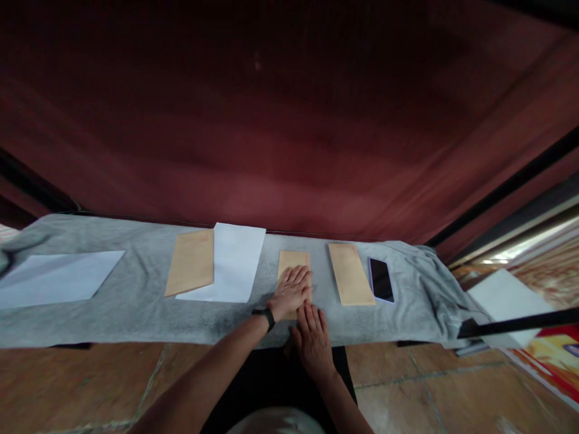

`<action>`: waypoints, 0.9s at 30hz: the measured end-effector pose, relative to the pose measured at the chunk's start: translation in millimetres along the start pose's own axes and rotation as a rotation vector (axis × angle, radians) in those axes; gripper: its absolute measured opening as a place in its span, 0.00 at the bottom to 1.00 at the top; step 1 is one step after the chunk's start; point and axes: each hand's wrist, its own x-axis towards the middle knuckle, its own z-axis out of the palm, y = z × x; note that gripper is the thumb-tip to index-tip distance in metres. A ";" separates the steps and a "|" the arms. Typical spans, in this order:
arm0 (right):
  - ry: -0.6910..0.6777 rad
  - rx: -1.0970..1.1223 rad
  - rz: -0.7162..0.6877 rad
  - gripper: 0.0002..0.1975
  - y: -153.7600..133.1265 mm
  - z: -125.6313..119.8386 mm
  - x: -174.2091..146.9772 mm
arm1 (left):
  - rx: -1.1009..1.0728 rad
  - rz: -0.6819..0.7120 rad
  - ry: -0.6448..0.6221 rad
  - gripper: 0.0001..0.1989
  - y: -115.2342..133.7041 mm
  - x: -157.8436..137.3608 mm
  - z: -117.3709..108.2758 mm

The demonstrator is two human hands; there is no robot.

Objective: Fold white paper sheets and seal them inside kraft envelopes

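A brown paper envelope lies on the grey cloth in front of me, partly covered by my hands. Flat across its middle and right side rests my left hand, fingers stretched out, with a dark band on the wrist. My right hand lies at the envelope's near end, fingers extended and palm down; its fingertips come close to my left hand. To the right is another brown envelope. On the left, a wider brown envelope or stack overlaps a white paper sheet.
A phone with a dark screen lies right of the envelopes. More white paper is at the far left of the cloth-covered table. A dark red curtain hangs behind. A white box-like object stands beyond the right end.
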 end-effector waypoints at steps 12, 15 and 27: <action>-0.007 0.018 0.040 0.27 -0.6 5.2 -3.2 | -0.007 0.139 0.008 0.26 -0.5 -43.3 -9.4; -0.003 0.009 0.020 0.28 2.0 8.6 -5.6 | -0.019 0.199 0.003 0.25 2.2 -66.4 -25.3; 0.007 -0.045 -0.025 0.31 11.8 8.7 -14.2 | -0.019 0.325 -0.078 0.32 -4.1 -116.9 -49.2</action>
